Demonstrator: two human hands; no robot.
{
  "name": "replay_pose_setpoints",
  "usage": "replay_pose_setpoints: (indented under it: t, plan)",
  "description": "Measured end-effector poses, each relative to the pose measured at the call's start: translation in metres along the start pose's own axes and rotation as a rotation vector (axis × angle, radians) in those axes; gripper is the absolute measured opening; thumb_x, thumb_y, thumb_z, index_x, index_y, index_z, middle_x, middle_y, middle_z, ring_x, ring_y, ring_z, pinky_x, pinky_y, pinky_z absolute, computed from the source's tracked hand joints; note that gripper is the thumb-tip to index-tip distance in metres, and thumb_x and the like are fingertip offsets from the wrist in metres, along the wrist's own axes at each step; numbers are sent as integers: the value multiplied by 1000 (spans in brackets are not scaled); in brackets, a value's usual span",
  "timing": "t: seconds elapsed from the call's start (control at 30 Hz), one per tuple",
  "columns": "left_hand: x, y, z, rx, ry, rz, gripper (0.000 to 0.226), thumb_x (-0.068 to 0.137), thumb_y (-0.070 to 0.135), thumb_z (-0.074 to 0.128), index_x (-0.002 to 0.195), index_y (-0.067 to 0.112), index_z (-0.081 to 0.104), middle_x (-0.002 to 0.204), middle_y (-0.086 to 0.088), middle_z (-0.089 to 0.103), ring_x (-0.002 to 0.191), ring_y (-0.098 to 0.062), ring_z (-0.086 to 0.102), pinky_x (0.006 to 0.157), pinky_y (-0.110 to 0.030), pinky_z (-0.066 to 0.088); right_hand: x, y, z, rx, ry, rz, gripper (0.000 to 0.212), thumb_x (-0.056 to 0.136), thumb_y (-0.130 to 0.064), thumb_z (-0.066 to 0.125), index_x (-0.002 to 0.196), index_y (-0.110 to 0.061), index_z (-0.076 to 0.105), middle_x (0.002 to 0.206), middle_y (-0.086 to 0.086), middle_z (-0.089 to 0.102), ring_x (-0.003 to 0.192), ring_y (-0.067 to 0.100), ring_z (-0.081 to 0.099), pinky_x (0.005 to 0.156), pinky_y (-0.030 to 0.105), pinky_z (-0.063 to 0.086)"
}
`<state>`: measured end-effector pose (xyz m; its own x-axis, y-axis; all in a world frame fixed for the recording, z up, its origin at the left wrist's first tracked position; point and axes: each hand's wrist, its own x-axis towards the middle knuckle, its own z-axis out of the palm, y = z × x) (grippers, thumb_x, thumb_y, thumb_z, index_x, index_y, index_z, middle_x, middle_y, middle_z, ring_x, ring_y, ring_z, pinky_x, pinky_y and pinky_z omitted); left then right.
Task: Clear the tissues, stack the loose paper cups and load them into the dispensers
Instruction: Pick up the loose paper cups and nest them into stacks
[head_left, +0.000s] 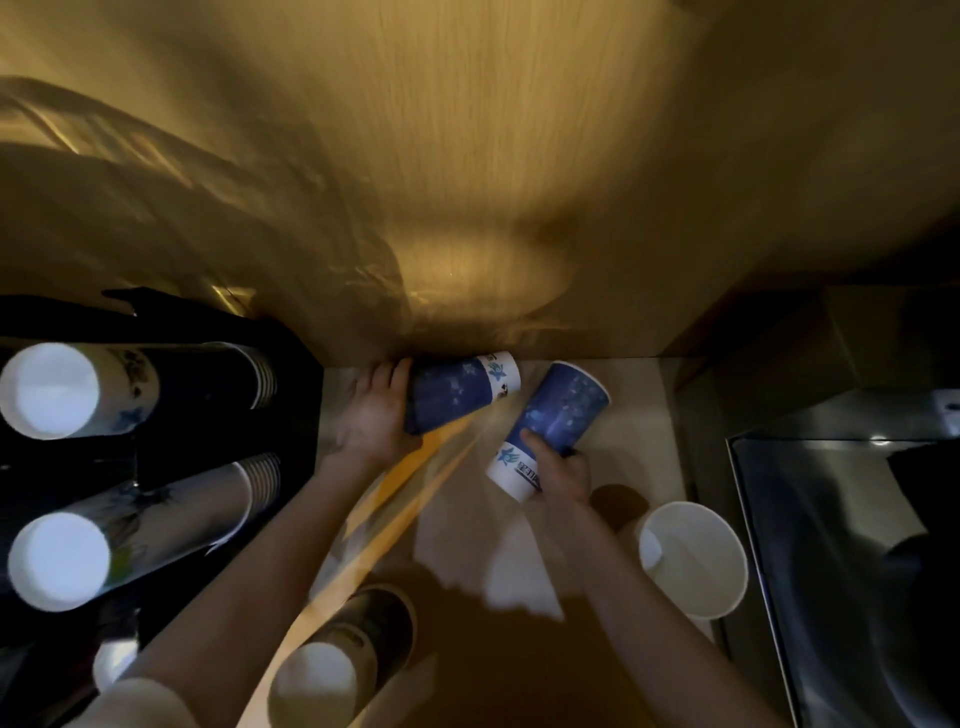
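- Left hand (376, 410) is gripping a blue cup (460, 391) just right of the black dispenser (218, 415)
- Right hand (558, 470) is clasping a second blue cup (558, 415), further right
- Stacking is only starting; a white cup (693, 558) is waiting on the surface (639, 415), far from the dispenser

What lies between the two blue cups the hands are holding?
Nothing: in the head view, only bare counter shows in the narrow gap between the left hand's cup and the right hand's cup.
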<state>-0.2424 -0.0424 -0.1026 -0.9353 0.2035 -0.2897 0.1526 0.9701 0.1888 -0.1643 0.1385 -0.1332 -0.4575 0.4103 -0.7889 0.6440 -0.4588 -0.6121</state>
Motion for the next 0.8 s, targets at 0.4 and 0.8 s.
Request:
replay_pose_setpoints:
  t: [0.4,0.8]
  plan:
    - [-82,18,-56,-366,179,100,98,57,36,80,139,18,28,132,-9,40,119,-25,43,92,-36,46,-57,-24,-14,55,-134,-179,49,74,-15,73,116,-2,52,101,16,66,71,20,64,60,28,52]
    - [-135,88,-13,-289,67,217,95,53,38,78,135,19,33,135,-5,34,124,-25,40,99,-38,43,-134,-50,-64,-266,-105,-940,73,63,-22,82,125,-21,44,120,3,57,107,16,58,93,34,49]
